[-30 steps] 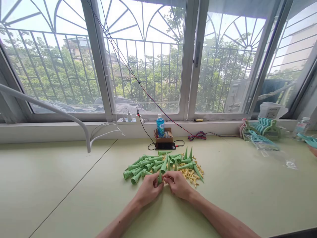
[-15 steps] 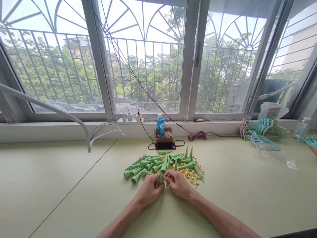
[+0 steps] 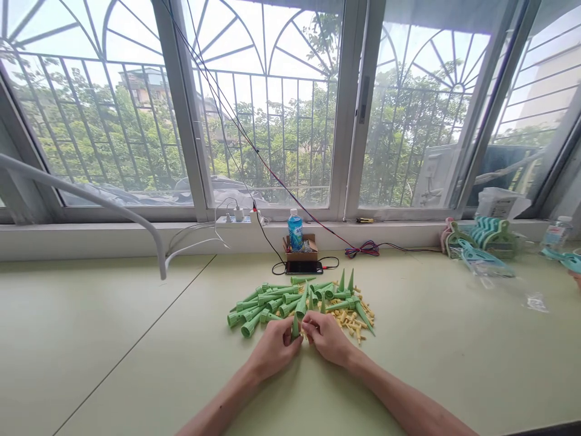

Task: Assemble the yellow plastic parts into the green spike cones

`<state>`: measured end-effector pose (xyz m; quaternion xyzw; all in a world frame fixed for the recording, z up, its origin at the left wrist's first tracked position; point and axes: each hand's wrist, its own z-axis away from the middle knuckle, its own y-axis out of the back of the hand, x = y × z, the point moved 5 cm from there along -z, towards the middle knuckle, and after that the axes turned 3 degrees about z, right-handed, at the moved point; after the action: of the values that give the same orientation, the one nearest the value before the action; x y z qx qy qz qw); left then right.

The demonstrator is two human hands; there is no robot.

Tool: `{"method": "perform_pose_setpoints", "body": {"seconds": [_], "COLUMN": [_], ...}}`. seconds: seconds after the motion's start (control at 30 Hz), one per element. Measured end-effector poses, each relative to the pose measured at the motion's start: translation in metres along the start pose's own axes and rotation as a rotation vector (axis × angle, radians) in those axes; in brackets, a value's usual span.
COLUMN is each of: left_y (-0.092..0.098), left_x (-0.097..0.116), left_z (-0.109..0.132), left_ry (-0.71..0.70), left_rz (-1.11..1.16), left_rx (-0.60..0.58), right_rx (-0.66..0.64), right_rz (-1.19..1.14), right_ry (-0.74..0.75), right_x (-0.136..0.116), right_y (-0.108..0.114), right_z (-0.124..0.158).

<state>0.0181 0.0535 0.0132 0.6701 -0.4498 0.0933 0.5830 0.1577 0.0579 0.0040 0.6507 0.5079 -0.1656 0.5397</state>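
Note:
A heap of green plastic cone spikes (image 3: pixel 276 300) lies on the pale green table (image 3: pixel 113 339), with small yellow pieces (image 3: pixel 351 320) scattered at its right side. My left hand (image 3: pixel 273 346) is closed round one green cone spike (image 3: pixel 295 327), held point up at the heap's near edge. My right hand (image 3: pixel 327 336) pinches something small against that spike; what it holds is too small to name. Both hands touch each other just in front of the heap.
A blue-labelled bottle (image 3: pixel 295 231), a small cardboard box (image 3: pixel 305 249) and a black phone (image 3: pixel 303 267) stand behind the heap. Cables (image 3: pixel 368 248) run along the window sill. Teal and green items (image 3: pixel 485 237) lie at the right; a white lamp arm (image 3: pixel 91 197) crosses the left.
The hands stay in place at the heap's near edge; only the fingers shift slightly around the green spike.

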Motion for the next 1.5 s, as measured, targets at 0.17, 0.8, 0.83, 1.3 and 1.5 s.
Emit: {"method": "perform_pose_setpoints", "body": {"seconds": [0.17,0.8,0.83,1.3,1.5], "left_y": [-0.002,0.005,0.005,0.003,0.003], "left_x": [-0.001,-0.008,-0.008,-0.009,-0.005], "left_z": [-0.001,-0.005,-0.005,-0.005,-0.002], "left_ry": [0.019,0.147,0.153,0.117,0.095], "left_rz": [0.019,0.201,0.218,0.168,0.142], "left_rx": [-0.007,0.051,0.048,0.009,0.01], "right_rx": [-0.004,-0.008,-0.01,-0.022,-0.021], "right_rz": [0.02,0.077,0.078,0.067,0.075], "right_ry": [-0.012,0.067,0.072,0.054,0.041], "right_x": [0.002,-0.007,-0.008,-0.004,-0.001], "right_y": [0.0,0.002,0.002,-0.001,-0.002], "right_z": [-0.001,0.0,0.001,0.0,0.0]}}
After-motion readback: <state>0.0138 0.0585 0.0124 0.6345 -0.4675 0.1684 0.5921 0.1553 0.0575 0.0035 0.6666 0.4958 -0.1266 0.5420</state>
